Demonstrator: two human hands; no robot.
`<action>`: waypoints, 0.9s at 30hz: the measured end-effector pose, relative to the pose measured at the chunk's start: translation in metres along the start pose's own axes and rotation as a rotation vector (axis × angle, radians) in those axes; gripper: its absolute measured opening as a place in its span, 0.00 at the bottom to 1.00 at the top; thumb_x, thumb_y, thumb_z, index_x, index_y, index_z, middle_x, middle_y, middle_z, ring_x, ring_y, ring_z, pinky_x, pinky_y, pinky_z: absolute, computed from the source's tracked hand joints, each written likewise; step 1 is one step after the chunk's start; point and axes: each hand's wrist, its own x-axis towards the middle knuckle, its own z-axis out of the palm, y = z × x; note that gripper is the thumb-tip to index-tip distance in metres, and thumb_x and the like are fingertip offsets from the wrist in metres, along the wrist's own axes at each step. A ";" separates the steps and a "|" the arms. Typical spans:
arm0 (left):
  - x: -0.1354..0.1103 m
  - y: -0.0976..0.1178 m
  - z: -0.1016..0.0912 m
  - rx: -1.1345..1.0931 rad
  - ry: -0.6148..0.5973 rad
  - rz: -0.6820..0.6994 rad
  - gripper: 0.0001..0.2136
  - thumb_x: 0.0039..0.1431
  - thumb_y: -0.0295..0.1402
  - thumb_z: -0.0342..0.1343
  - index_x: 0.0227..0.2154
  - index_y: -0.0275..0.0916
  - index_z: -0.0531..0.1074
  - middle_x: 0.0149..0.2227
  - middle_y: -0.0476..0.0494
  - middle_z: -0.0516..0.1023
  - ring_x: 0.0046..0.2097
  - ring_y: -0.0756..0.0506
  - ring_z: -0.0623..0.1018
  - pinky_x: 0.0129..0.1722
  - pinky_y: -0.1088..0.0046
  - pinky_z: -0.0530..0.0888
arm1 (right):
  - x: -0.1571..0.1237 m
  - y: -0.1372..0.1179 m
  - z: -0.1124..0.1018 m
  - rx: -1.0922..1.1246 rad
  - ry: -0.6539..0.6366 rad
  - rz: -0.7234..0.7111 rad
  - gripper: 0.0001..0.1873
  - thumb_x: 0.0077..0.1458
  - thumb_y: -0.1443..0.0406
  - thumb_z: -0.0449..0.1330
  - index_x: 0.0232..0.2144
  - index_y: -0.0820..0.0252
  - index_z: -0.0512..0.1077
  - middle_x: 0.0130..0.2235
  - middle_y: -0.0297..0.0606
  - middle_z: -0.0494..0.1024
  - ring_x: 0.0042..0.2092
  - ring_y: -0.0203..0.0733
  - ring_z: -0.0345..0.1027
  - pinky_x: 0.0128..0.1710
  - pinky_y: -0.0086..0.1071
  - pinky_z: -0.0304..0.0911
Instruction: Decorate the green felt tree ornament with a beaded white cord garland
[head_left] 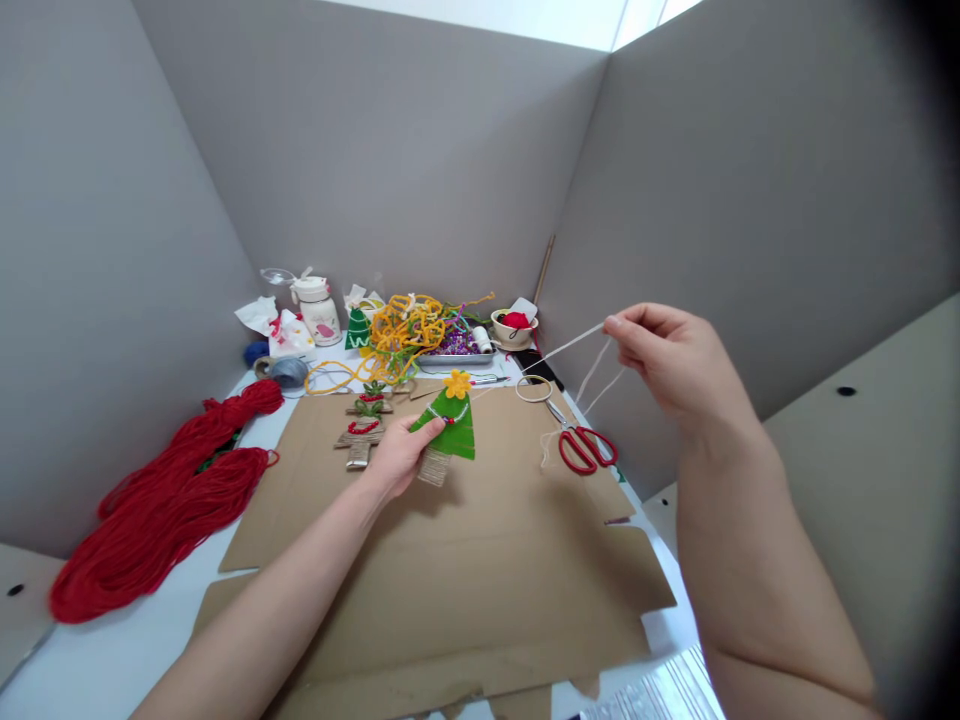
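Note:
My left hand grips a small green Christmas tree ornament by its left side, thumb on the front. A yellow flower tops it, a beaded strand crosses its front, and its trunk is wrapped in twine. Raised at the right, my right hand pinches a white thread between thumb and fingers. The thread slants down left toward the ornament; whether it joins it I cannot tell. Loose thread ends dangle below the right hand.
Red-handled scissors and a ring lie right on the cardboard. A twine tree lies left. Red yarn skeins line the left edge. Yellow yarn, a bead tray, a bottle and a bowl stand behind.

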 end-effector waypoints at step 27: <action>0.006 0.001 -0.001 -0.030 0.086 0.044 0.19 0.39 0.39 0.68 0.32 0.33 0.75 0.31 0.41 0.80 0.30 0.47 0.77 0.33 0.73 0.72 | -0.077 0.015 -0.011 -0.001 -0.063 0.194 0.12 0.49 0.54 0.61 0.26 0.57 0.71 0.23 0.32 0.66 0.24 0.34 0.56 0.21 0.28 0.50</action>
